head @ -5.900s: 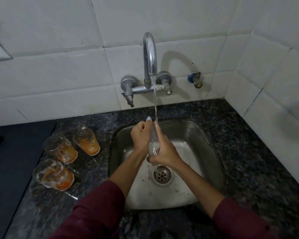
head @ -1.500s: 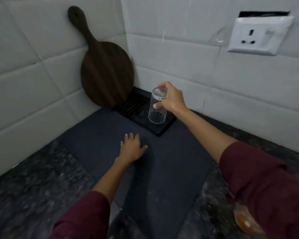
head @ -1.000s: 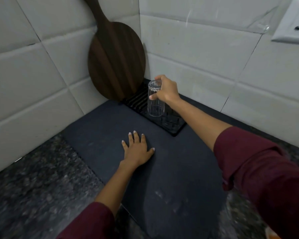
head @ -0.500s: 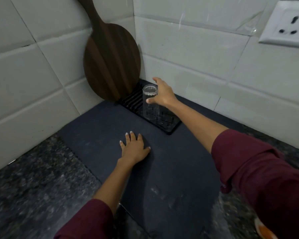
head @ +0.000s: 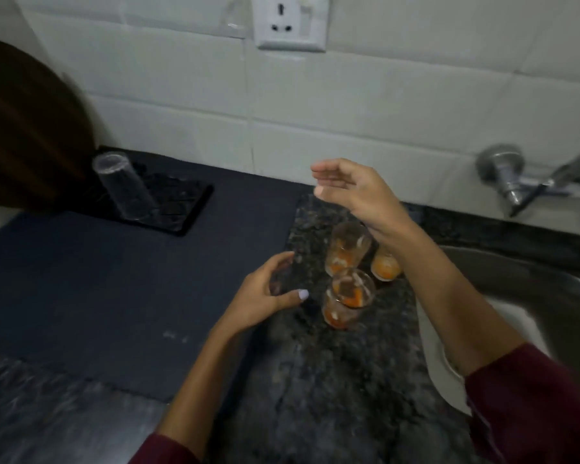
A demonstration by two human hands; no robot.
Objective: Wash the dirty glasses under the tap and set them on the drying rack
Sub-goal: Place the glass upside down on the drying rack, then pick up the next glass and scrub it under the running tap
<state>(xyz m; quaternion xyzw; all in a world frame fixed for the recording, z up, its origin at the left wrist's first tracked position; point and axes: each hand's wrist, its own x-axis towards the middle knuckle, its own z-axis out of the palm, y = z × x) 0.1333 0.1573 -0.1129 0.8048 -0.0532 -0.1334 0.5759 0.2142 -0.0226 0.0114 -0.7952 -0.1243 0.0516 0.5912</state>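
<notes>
A clean glass stands upside down on the black drying rack at the back left. Three dirty glasses with orange residue stand on the granite counter: one at the back, one in front, and one partly hidden behind my right forearm. My right hand hovers above them, empty, fingers relaxed and loosely curved. My left hand is just left of the front glass, fingers loosely curved, thumb close to it, holding nothing.
A dark mat covers the counter on the left. A wooden board leans on the wall behind the rack. The steel sink lies at right, the tap's base above it. A wall socket is overhead.
My right hand has let go of the clean glass, now left upside down on the rack, and swung right above the dirty glasses. My left hand lifted off the mat toward them.
</notes>
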